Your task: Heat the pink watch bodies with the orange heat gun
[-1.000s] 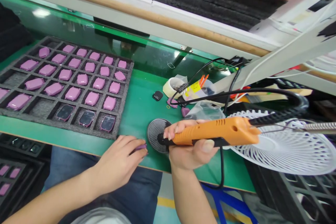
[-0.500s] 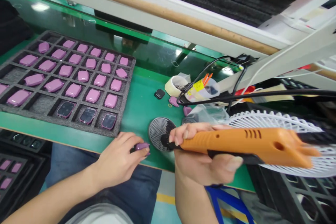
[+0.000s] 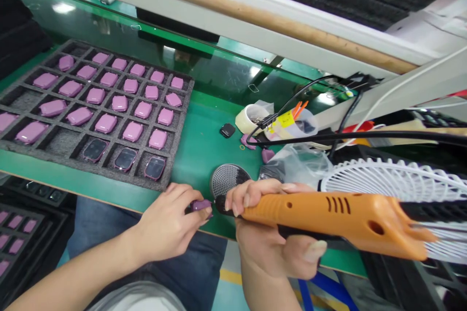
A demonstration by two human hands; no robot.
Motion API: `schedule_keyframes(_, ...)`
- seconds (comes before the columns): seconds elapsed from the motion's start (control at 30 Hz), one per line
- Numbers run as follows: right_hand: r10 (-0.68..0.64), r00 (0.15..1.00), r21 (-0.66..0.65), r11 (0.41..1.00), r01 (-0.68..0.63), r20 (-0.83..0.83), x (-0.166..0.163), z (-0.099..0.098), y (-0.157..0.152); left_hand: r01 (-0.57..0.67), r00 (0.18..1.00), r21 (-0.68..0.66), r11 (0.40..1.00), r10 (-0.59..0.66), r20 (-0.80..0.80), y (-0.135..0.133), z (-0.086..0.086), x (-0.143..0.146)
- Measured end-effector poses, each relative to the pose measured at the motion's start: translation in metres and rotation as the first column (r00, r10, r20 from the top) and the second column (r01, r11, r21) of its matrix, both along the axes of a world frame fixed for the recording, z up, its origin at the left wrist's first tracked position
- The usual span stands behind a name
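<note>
My left hand is closed around a small purple smartwatch case at the table's front edge. My right hand grips an orange electric screwdriver with a black nose, lying almost level. The nose points left at the watch case, with a small gap visible between them; its very tip cannot be made out. Just behind the nose is a round grey dotted dish with a dark patch in it. To the left, a grey foam tray holds several purple watch cases, mostly back up, and three with dark screens up.
Behind the dish lie a black square piece, a tape roll and a plastic cup with a yellow label. A black cable crosses the right side. A white fan guard stands behind the screwdriver.
The screwdriver has moved left and slightly down, so its nose is closer to the watch case. My left hand keeps its grip. The view has shifted a little.
</note>
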State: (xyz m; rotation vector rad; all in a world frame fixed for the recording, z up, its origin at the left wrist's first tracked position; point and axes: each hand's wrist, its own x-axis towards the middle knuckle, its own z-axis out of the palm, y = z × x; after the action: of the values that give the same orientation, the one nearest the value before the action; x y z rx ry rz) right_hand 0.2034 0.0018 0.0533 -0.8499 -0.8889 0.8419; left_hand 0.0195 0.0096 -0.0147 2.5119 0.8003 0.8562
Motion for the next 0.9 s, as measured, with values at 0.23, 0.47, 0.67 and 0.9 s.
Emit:
schedule_keyframes(0.23, 0.022, 1.000, -0.007, 1.000, -0.022, -0.016, -0.001, 0.000, 0.000, 0.008, 1.000, -0.006, 1.000, -0.008, 0.003, 0.000, 0.001, 0.000)
schedule_keyframes(0.47, 0.048, 0.999, -0.010, 0.999, -0.048, 0.014, -0.001, -0.002, 0.000, -0.004, 1.000, -0.003, 1.000, 0.004, 0.011, 0.000, 0.000, 0.001)
schedule_keyframes(0.67, 0.076, 0.997, -0.013, 0.997, -0.076, 0.029, -0.003, -0.003, -0.001, -0.018, 0.999, 0.005, 1.000, 0.018, 0.029, -0.001, -0.001, 0.002)
schedule_keyframes(0.9, 0.102, 0.994, 0.008, 0.995, -0.102, 0.024, -0.006, -0.012, 0.000, -0.017, 1.000, 0.002, 1.000, 0.017, 0.024, 0.000, 0.000, 0.001)
